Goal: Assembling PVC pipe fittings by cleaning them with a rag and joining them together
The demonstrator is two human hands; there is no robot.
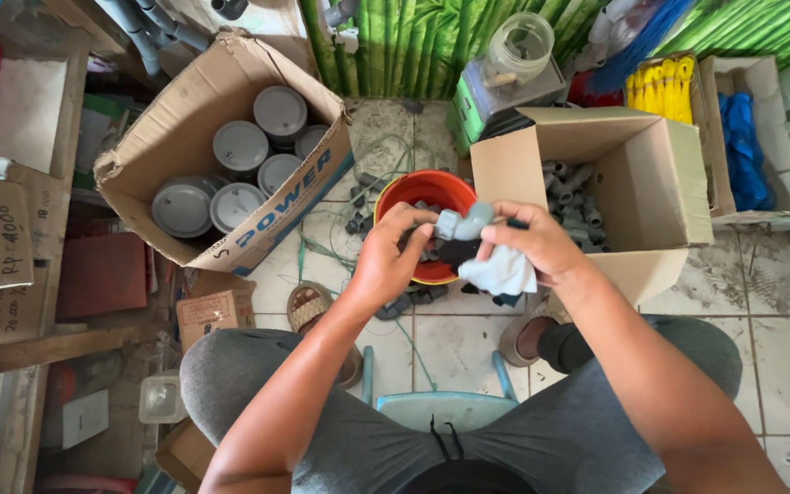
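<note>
the grey pipe elbow [462,222] sits between the two hands, its long axis running roughly left to right above the orange bucket [413,188] of fittings. the left hand [390,259] closes its grip on the elbow's left end, while the right hand [534,242] pinches a pale cloth [503,272] against the right end, just below it.

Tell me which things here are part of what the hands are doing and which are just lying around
In use: left hand, right hand, grey pipe elbow, pale cloth, orange bucket, open box of grey fittings.

Lying about: box of round grey caps, glass jar, sandal.
</note>
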